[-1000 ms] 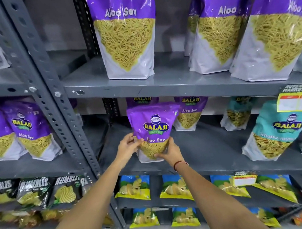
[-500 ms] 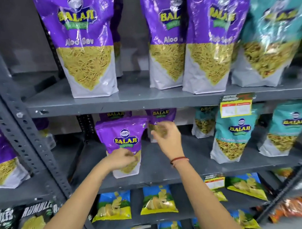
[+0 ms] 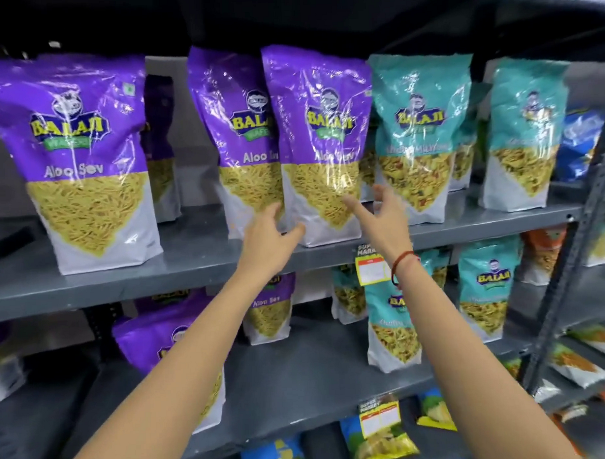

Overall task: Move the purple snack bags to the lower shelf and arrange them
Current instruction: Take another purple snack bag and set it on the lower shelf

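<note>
Three large purple Aloo Sev bags stand upright on the upper shelf [image 3: 199, 264]: one at the left [image 3: 82, 161], one in the middle [image 3: 239, 142] and one to its right [image 3: 322, 142]. My left hand [image 3: 270, 237] is open at the lower left corner of the right purple bag. My right hand [image 3: 383, 216] is open at that bag's lower right side, fingers spread. A smaller purple bag [image 3: 150, 341] stands on the lower shelf [image 3: 299, 377], partly behind my left forearm, with another purple bag [image 3: 269, 313] behind it.
Teal snack bags [image 3: 418, 136] stand right of the purple ones on the upper shelf, and more teal bags [image 3: 393, 325] on the lower shelf. A yellow price tag [image 3: 371, 271] hangs from the upper shelf edge. Blue and yellow chip bags [image 3: 380, 443] lie below.
Both hands let go of the small purple bag on the lower shelf and rose to the upper shelf. The view tilted up and to the right.
</note>
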